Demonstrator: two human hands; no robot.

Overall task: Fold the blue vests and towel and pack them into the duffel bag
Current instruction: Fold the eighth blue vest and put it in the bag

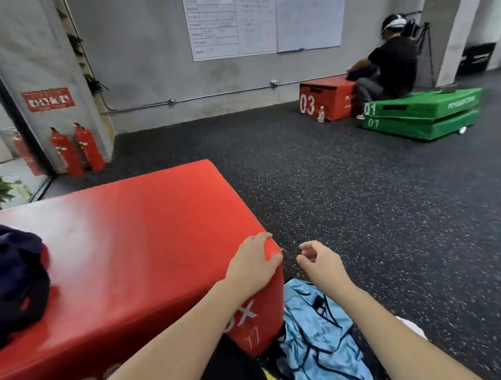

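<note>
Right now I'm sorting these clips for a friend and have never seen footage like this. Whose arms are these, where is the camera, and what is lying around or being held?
There is no machine here. The single picture comes from a wide-angle camera worn on a person's head, looking forward and down, so the two bare arms are the wearer's own.

The left hand rests on the near corner of a big red padded box, fingers curled over its edge. The right hand hangs just beside it above the floor, fingers loosely curled, with nothing in its grip.

A dark duffel bag sits on the box at the far left. A crumpled light blue vest with dark trim lies on the speckled floor next to the box, below the right arm, not yet folded.

Farther back, another person sits on green pads beside a red box.
</note>
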